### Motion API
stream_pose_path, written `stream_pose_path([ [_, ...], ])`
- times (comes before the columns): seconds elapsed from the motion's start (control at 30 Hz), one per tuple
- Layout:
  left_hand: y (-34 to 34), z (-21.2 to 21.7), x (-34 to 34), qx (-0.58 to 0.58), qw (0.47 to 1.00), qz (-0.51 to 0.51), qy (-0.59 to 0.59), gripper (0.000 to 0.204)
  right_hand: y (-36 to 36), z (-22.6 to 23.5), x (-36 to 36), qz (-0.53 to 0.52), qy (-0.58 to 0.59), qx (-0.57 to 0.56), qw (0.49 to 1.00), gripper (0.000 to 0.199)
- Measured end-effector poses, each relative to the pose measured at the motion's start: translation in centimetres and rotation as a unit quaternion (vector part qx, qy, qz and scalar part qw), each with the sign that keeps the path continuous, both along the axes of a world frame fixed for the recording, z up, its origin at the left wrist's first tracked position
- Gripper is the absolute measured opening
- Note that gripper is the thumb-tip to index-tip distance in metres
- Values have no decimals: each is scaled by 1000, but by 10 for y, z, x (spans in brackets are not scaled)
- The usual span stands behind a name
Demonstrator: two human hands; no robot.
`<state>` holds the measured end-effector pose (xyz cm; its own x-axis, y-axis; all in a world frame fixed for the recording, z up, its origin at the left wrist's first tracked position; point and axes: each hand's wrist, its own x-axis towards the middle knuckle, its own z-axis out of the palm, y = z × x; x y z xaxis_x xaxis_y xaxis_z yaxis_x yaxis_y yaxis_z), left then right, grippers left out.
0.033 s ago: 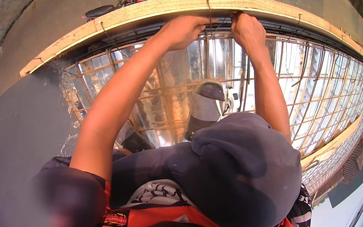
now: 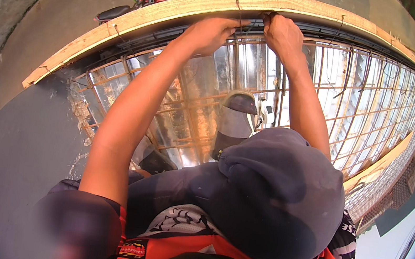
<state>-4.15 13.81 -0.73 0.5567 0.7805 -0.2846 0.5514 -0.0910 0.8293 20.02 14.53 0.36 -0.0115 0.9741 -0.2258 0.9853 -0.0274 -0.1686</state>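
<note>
Working at the far plank (image 2: 299,5), left hand (image 2: 206,35) and right hand (image 2: 285,37) hide their grips; right wire (image 2: 342,22) seems fastened, middle wire (image 2: 239,7) unfinished.

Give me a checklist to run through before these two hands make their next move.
1. Bare left hand up near the inner edge of the long, pale wooden plank: ok.
2. Bare right hand up at that same edge: ok.
3. Hands apart, not touching each other: ok.
4. Grip confirmed: cannot tell; what the fingertips hold is too small and partly hidden.
5. Thin, dark wire tie over the plank, left of the right hand, pulled tight: cannot tell.
6. Dark, pale-edged shoe on firm support: cannot tell; its sole is hidden.
</note>
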Motion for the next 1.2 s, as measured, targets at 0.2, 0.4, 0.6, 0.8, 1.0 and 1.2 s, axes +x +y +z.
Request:
stream_pose_path([
  [0.2, 15, -8, -1, -9, 996, -90, -4, 45, -2, -8, -10, -41, 4, 19, 999, 27],
  [0.4, 10, -9, 9, 131, 985, -91, 58, 38, -2, -8, -8, -64, 79, 11, 995, 42],
  [0.6, -4, 2, 2, 167, 962, -80, 202, 26, -12, 29, -12, -79, 128, -15, 988, 52],
  [0.8, -29, 42, -15, 318, 909, -115, 243, 12, -44, 55, -1, -53, 202, -1, 978, 46],
  [1.0, -31, 94, -16, 431, 838, -207, 264, 17, -72, 46, -13, 2, 251, 11, 968, 38],
  [1.2, -7, 114, -2, 417, 785, -374, 264, 18, -79, 45, -29, 74, 271, 51, 958, 33],
])
